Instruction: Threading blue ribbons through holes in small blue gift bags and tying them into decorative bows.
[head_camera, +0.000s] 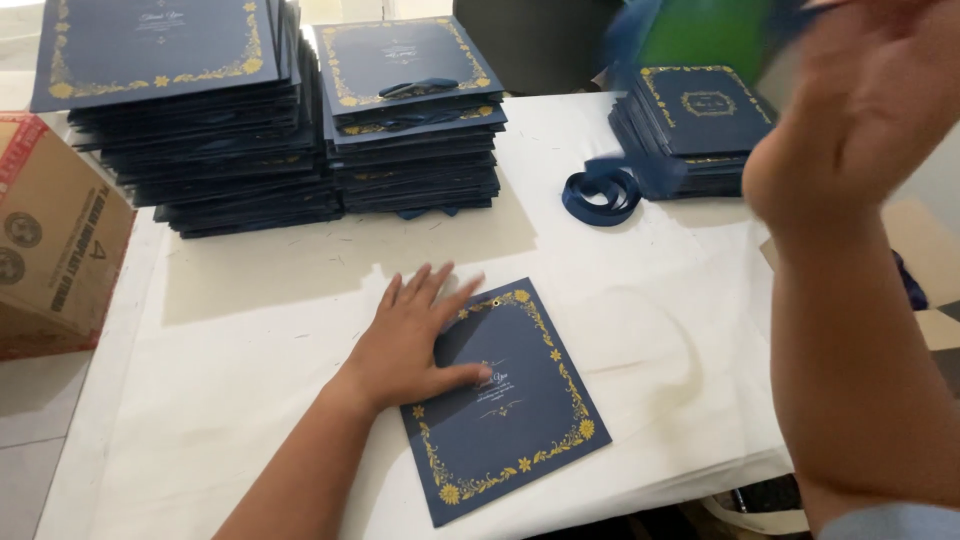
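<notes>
A flat navy paper bag (510, 410) with a gold floral border lies on the white table (250, 340) in front of me. My left hand (415, 340) rests flat on its upper left corner, fingers spread. My right hand (865, 100) is raised high at the right, blurred by motion, fingers loosely apart; whether it holds the blurred blue ribbon (625, 40) near it I cannot tell. A coil of navy ribbon (600, 195) lies on the table beside a small stack of the same bags (700, 125).
Two tall stacks of navy bags stand at the back left (190, 110) and back centre (410, 110). A brown cardboard box (55, 235) sits at the left edge. A dark chair back (530, 45) is behind the table.
</notes>
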